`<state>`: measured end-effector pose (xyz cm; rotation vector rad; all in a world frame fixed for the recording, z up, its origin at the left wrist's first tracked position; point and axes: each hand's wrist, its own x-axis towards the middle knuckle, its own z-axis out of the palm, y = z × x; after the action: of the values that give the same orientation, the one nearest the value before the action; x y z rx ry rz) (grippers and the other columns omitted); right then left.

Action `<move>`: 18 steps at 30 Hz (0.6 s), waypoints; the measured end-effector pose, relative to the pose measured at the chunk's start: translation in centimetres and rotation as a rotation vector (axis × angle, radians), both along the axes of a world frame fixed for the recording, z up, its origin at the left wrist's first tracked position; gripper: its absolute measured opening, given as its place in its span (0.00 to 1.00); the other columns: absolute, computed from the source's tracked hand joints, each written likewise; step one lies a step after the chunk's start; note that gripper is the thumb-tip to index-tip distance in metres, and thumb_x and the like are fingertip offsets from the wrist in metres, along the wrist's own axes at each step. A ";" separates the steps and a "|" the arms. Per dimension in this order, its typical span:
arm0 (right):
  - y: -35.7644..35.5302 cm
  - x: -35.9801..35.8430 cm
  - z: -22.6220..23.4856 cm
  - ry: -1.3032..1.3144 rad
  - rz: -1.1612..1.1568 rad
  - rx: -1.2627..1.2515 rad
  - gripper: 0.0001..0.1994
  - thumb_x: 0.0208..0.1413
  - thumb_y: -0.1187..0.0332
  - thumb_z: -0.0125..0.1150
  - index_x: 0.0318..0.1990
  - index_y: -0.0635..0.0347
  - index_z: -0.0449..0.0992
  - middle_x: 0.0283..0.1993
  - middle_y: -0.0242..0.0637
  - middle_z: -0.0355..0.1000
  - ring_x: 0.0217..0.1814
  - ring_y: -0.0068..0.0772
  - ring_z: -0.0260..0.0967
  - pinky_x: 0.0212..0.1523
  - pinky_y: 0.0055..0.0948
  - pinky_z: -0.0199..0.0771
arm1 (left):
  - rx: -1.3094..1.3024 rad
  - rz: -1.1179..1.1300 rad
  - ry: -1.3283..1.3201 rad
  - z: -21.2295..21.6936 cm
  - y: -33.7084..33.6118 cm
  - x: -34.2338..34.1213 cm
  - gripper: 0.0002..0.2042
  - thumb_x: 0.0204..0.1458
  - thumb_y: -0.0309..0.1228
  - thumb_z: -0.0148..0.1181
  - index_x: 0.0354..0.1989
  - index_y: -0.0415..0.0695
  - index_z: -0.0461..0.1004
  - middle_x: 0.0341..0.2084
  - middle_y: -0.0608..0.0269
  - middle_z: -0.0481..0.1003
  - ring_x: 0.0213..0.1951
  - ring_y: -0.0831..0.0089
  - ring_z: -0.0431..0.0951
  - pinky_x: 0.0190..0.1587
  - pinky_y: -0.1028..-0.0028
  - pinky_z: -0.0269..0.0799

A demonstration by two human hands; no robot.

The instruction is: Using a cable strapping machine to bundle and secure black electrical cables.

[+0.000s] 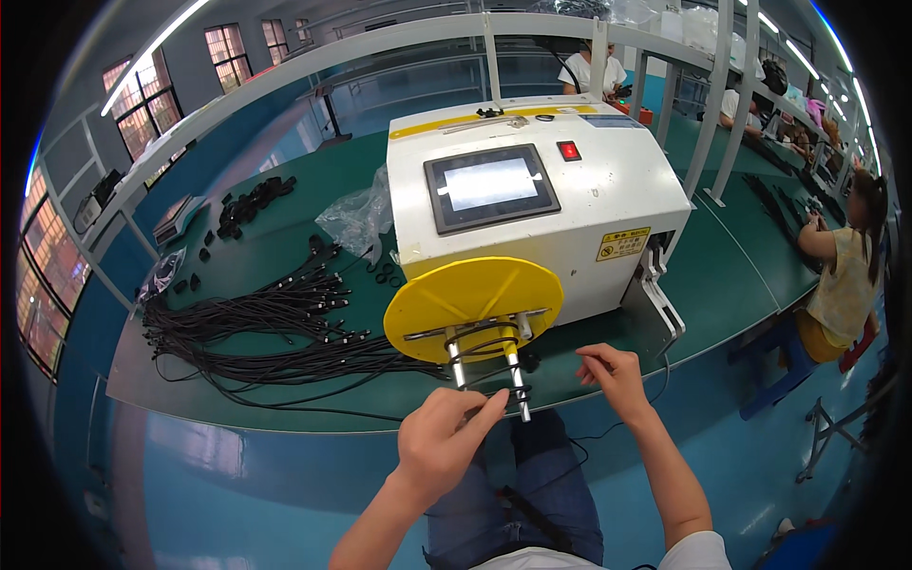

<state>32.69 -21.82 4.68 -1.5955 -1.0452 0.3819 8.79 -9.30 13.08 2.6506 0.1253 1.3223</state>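
A white winding machine [570, 204] with a touch screen and a red button stands on the green table [731, 275]. A yellow disc [456, 299] with two metal pegs [518, 375] faces me. A thin black cable [489, 334] loops around the pegs. My left hand [446, 442] pinches the cable just below the pegs. To the right of the pegs, my right hand [617, 375] pinches the other stretch of the same cable.
Several black cables [275, 328] lie spread on the table's left side, with a clear plastic bag [359, 217] and small black parts [252, 201] behind them. Other people sit at benches to the right [841, 275] and at the back [584, 71].
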 end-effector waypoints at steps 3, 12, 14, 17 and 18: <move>0.1 -0.3 0.3 0.002 0.010 0.000 0.07 0.56 0.78 0.51 0.39 0.67 0.75 0.24 0.35 0.74 0.24 0.21 0.71 0.27 0.18 0.70 | -0.002 -0.005 -0.050 -0.6 -0.3 -0.1 0.16 0.34 0.20 0.65 0.36 0.42 0.79 0.27 0.65 0.72 0.25 0.71 0.72 0.24 0.77 0.69; 1.3 -6.0 4.7 0.158 0.190 0.162 0.07 0.50 0.83 0.55 0.38 0.69 0.75 0.33 0.40 0.73 0.33 0.26 0.73 0.35 0.22 0.75 | -0.294 0.080 -0.051 -1.0 -0.5 -0.8 0.15 0.34 0.18 0.67 0.33 0.46 0.80 0.29 0.63 0.72 0.30 0.70 0.71 0.28 0.76 0.69; 1.6 -6.6 5.3 -0.024 0.247 0.204 0.09 0.47 0.85 0.57 0.37 0.69 0.75 0.35 0.40 0.73 0.35 0.28 0.73 0.37 0.23 0.76 | -0.369 0.075 -0.045 -0.9 -0.7 -0.9 0.14 0.34 0.19 0.67 0.33 0.46 0.80 0.29 0.63 0.72 0.30 0.69 0.71 0.28 0.75 0.68; 1.8 -6.6 5.4 -0.078 0.242 0.219 0.09 0.45 0.86 0.58 0.36 0.69 0.74 0.35 0.40 0.73 0.36 0.29 0.73 0.38 0.22 0.76 | -0.412 0.083 -0.029 -0.9 -0.9 -0.9 0.14 0.35 0.18 0.67 0.34 0.45 0.80 0.28 0.64 0.72 0.29 0.69 0.70 0.27 0.75 0.67; 1.9 -6.6 5.4 -0.105 0.241 0.227 0.10 0.44 0.87 0.59 0.36 0.69 0.74 0.35 0.40 0.72 0.37 0.29 0.73 0.38 0.22 0.76 | -0.414 0.083 -0.031 -0.9 -0.9 -0.9 0.14 0.35 0.18 0.67 0.34 0.45 0.80 0.28 0.64 0.72 0.29 0.69 0.70 0.27 0.75 0.67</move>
<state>26.06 -19.92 10.05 -1.3028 -1.3194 0.3305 7.85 -10.22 12.22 2.2962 0.4557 1.2050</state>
